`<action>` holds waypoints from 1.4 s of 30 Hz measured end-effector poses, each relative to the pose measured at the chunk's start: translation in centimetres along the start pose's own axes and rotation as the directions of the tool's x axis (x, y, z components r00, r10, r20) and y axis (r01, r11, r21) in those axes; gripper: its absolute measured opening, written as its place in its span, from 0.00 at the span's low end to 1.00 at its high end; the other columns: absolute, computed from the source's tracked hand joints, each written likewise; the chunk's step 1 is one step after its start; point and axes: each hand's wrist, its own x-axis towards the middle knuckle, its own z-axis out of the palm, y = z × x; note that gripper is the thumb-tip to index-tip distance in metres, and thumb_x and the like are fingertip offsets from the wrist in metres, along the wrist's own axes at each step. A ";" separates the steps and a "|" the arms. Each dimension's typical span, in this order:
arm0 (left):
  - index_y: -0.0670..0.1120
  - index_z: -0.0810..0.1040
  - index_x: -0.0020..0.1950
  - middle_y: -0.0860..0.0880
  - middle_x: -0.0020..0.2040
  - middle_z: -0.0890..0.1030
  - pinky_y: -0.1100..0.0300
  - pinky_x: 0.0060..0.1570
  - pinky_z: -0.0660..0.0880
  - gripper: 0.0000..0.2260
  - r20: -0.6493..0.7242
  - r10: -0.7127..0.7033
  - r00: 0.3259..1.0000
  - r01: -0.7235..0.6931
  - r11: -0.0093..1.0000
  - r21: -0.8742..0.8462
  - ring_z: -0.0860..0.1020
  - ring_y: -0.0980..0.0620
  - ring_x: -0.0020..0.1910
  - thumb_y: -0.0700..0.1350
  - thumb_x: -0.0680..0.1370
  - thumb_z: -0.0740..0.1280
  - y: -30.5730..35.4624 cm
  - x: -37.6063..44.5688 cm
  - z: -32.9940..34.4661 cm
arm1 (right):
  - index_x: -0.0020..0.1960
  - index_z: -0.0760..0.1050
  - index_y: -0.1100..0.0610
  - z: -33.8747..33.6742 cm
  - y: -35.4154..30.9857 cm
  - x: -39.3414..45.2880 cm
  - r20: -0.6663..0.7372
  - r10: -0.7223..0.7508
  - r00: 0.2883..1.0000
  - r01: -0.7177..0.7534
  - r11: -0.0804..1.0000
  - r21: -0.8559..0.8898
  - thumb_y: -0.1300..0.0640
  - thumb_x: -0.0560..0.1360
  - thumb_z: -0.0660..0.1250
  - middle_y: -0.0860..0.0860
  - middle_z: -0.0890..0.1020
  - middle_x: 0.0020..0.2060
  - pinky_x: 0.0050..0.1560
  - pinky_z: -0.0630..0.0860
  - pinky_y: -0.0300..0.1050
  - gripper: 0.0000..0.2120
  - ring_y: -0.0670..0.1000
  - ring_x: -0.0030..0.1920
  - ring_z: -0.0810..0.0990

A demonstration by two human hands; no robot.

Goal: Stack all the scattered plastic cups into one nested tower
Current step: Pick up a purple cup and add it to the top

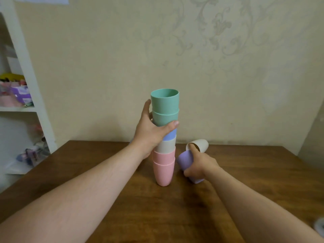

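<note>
A nested tower of cups (164, 137) stands upright on the wooden table (122, 199): two pink cups at the bottom, then a beige one, a blue one and two green ones on top. My left hand (150, 132) wraps around the tower's middle, thumb across the front at the lower green cup. To the right, my right hand (199, 165) grips a purple cup (184, 159) that is tilted, with another purple cup nested under it. A beige cup (198, 145) lies on its side just behind that hand, with a fingertip at its rim.
A white shelf unit (26, 81) with coloured clutter stands at the left, beside the table's left edge. The wallpapered wall (210, 67) runs right behind the table. A small white object (319, 225) shows at the right border.
</note>
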 end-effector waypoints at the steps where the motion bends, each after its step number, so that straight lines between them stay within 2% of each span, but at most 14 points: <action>1: 0.59 0.64 0.82 0.53 0.67 0.85 0.47 0.65 0.83 0.52 -0.021 0.026 0.999 -0.025 1.000 0.016 0.86 0.52 0.63 0.56 0.63 0.86 1.0 0.2 0.1 | 0.86 0.43 0.35 0.0 0.3 -0.2 -0.024 -0.004 1.000 0.005 0.998 0.064 0.46 0.66 0.75 0.56 0.75 0.72 0.59 0.78 0.51 0.58 0.63 0.69 0.78; 5: 0.60 0.62 0.82 0.54 0.73 0.78 0.55 0.67 0.79 0.48 -0.054 0.109 0.993 -0.099 0.982 0.161 0.81 0.52 0.67 0.60 0.68 0.83 4.8 0.2 1.1 | 0.84 0.54 0.37 1.6 1.4 -1.7 -0.160 -0.072 0.984 0.128 0.921 0.369 0.52 0.66 0.76 0.51 0.77 0.69 0.57 0.82 0.53 0.52 0.57 0.61 0.81; 9: 0.54 0.70 0.71 0.54 0.62 0.82 0.55 0.57 0.81 0.32 -0.110 0.088 0.990 -0.064 0.978 0.199 0.83 0.49 0.59 0.52 0.72 0.82 5.7 0.3 2.2 | 0.84 0.56 0.39 3.4 2.1 -3.4 -0.271 -0.080 0.959 0.221 0.812 0.540 0.59 0.70 0.79 0.43 0.75 0.66 0.59 0.82 0.51 0.51 0.50 0.61 0.79; 13: 0.57 0.73 0.63 0.59 0.55 0.83 0.61 0.48 0.77 0.24 -0.091 0.069 0.993 -0.054 0.986 0.160 0.83 0.57 0.53 0.50 0.73 0.81 5.5 0.7 1.7 | 0.86 0.55 0.43 4.0 2.7 -4.3 -0.282 -0.030 0.959 0.205 0.761 0.616 0.62 0.69 0.82 0.43 0.72 0.68 0.61 0.81 0.50 0.55 0.49 0.63 0.76; 17: 0.56 0.74 0.66 0.58 0.57 0.84 0.57 0.53 0.81 0.27 -0.093 0.071 0.993 -0.059 0.990 0.126 0.85 0.55 0.55 0.53 0.72 0.82 5.2 0.5 1.3 | 0.86 0.55 0.45 1.9 1.6 -4.7 -0.359 0.051 0.932 0.230 0.682 0.694 0.56 0.68 0.84 0.47 0.75 0.71 0.58 0.83 0.52 0.56 0.53 0.62 0.79; 22: 0.54 0.72 0.72 0.56 0.60 0.85 0.49 0.61 0.84 0.34 -0.075 0.070 0.995 -0.062 0.993 0.102 0.85 0.52 0.58 0.58 0.69 0.82 4.9 0.4 1.6 | 0.86 0.54 0.50 -8.6 -3.1 -5.3 -0.593 0.115 0.797 0.503 0.417 0.757 0.47 0.73 0.81 0.49 0.77 0.68 0.66 0.81 0.54 0.51 0.51 0.63 0.81; 25: 0.55 0.71 0.74 0.57 0.60 0.84 0.52 0.58 0.83 0.37 -0.082 0.057 0.995 -0.048 0.993 0.103 0.84 0.54 0.58 0.57 0.70 0.83 4.6 0.3 1.5 | 0.85 0.54 0.48 -15.5 -6.7 -6.8 -0.689 0.092 0.719 0.635 0.317 0.705 0.48 0.72 0.79 0.46 0.79 0.63 0.57 0.83 0.48 0.50 0.48 0.57 0.83; 29: 0.58 0.70 0.75 0.57 0.60 0.84 0.50 0.57 0.84 0.42 -0.060 -0.014 0.998 0.021 0.993 0.118 0.85 0.52 0.58 0.60 0.66 0.84 2.6 -0.7 1.3 | 0.83 0.59 0.49 -18.6 -10.9 -8.1 -0.704 -0.102 0.702 0.687 0.357 0.633 0.57 0.73 0.78 0.41 0.77 0.57 0.45 0.79 0.37 0.44 0.43 0.51 0.81; 31: 0.58 0.71 0.74 0.57 0.60 0.84 0.51 0.57 0.83 0.40 -0.016 -0.075 0.997 0.077 0.989 0.130 0.84 0.54 0.58 0.59 0.67 0.84 0.8 -1.6 1.0 | 0.81 0.63 0.50 -17.5 -12.2 -7.8 -0.657 -0.206 0.725 0.672 0.422 0.608 0.58 0.72 0.80 0.43 0.77 0.56 0.47 0.82 0.41 0.43 0.47 0.51 0.82; 33: 0.57 0.71 0.73 0.60 0.60 0.83 0.60 0.51 0.80 0.36 0.019 -0.127 0.992 0.124 0.984 0.130 0.83 0.59 0.57 0.56 0.69 0.85 -0.9 -2.8 0.8 | 0.79 0.65 0.48 -15.5 -12.6 -7.1 -0.567 -0.290 0.771 0.629 0.478 0.613 0.58 0.70 0.82 0.46 0.78 0.57 0.53 0.85 0.49 0.43 0.52 0.56 0.83; 35: 0.58 0.70 0.72 0.64 0.58 0.80 0.66 0.47 0.74 0.35 0.033 -0.162 0.986 0.155 0.974 0.162 0.80 0.63 0.56 0.52 0.71 0.84 -2.2 -3.6 0.9 | 0.77 0.65 0.45 -13.7 -12.4 -6.3 -0.488 -0.314 0.814 0.580 0.479 0.659 0.56 0.70 0.82 0.50 0.80 0.60 0.59 0.85 0.54 0.41 0.57 0.60 0.84; 37: 0.58 0.67 0.74 0.65 0.58 0.78 0.68 0.46 0.73 0.37 0.038 -0.181 0.983 0.171 0.968 0.186 0.79 0.64 0.55 0.51 0.71 0.84 -3.1 -3.9 1.0 | 0.75 0.64 0.43 -13.2 -12.3 -6.1 -0.462 -0.315 0.829 0.559 0.452 0.695 0.56 0.72 0.80 0.50 0.80 0.60 0.57 0.85 0.53 0.39 0.56 0.58 0.84; 40: 0.56 0.67 0.76 0.65 0.58 0.78 0.65 0.49 0.74 0.39 0.018 -0.182 0.983 0.175 0.963 0.205 0.79 0.64 0.55 0.49 0.71 0.84 -3.6 -3.6 1.3 | 0.78 0.62 0.47 -13.7 -12.5 -6.2 -0.420 -0.325 0.847 0.529 0.439 0.726 0.61 0.77 0.76 0.47 0.78 0.55 0.48 0.79 0.44 0.36 0.48 0.49 0.80; 42: 0.55 0.67 0.76 0.64 0.58 0.78 0.61 0.54 0.75 0.39 -0.001 -0.171 0.985 0.167 0.961 0.218 0.78 0.64 0.55 0.49 0.71 0.84 -3.9 -3.4 1.7 | 0.79 0.61 0.47 -13.6 -12.5 -6.1 -0.415 -0.323 0.851 0.523 0.435 0.733 0.61 0.77 0.74 0.46 0.77 0.54 0.48 0.78 0.44 0.36 0.48 0.49 0.79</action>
